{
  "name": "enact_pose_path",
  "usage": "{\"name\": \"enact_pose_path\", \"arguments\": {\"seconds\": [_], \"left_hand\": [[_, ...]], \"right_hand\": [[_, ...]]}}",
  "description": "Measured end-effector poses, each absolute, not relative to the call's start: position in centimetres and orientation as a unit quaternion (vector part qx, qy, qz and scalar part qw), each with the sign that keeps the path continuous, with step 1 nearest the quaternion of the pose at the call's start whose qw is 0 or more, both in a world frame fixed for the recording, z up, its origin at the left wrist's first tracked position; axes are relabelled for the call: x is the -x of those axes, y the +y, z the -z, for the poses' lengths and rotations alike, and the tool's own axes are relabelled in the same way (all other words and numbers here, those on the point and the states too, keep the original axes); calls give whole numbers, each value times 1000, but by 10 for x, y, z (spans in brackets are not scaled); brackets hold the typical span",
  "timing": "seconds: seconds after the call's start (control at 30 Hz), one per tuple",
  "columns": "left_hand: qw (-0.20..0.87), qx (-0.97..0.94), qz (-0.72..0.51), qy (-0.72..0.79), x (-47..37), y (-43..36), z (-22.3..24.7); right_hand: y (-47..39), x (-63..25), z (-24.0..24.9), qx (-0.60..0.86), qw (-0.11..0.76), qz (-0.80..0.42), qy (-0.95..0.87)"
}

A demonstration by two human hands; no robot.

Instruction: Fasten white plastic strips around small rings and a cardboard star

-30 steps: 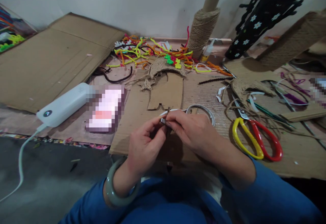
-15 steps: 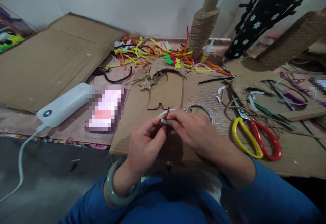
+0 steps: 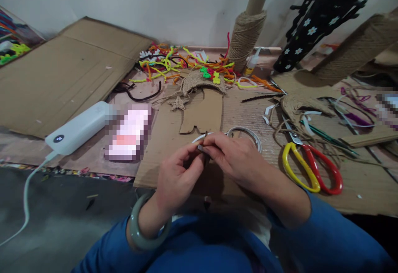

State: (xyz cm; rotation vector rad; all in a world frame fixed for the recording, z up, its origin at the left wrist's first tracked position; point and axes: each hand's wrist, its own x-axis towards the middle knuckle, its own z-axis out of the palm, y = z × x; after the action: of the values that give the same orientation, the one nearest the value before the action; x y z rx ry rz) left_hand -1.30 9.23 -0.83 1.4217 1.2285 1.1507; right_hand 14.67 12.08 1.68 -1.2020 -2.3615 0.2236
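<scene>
My left hand (image 3: 178, 177) and my right hand (image 3: 238, 159) meet at the near edge of the cardboard mat. Between their pinched fingertips is a small piece of cardboard (image 3: 205, 134) with a pale strip of tape (image 3: 200, 146) on it; most of it is hidden by the fingers. A roll of white tape (image 3: 260, 140) lies just behind my right hand. Beyond the fingers is a cut cardboard shape (image 3: 202, 111). Above it sits a twine-covered crescent (image 3: 192, 83) with green, pink and yellow flowers, and a twine star (image 3: 178, 103) lies beside it.
Scissors (image 3: 301, 167) with yellow and red handles lie right of my hands. A phone (image 3: 129, 132) and a white power bank (image 3: 79, 128) are at left. Behind stand a twine spool (image 3: 247, 32), a glue bottle (image 3: 251, 64) and tangled pipe cleaners (image 3: 168, 64).
The fingers shift very slightly around the small piece, and the pale strip shows a little less. The other things lie as before.
</scene>
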Motion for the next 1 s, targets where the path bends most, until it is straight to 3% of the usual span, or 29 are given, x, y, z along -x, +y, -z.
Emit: {"name": "enact_pose_path", "arguments": {"seconds": [1.0], "left_hand": [[418,-604,-467,492,15,92,9]], "right_hand": [[120,-145,-21,439,267,-118,-850]]}}
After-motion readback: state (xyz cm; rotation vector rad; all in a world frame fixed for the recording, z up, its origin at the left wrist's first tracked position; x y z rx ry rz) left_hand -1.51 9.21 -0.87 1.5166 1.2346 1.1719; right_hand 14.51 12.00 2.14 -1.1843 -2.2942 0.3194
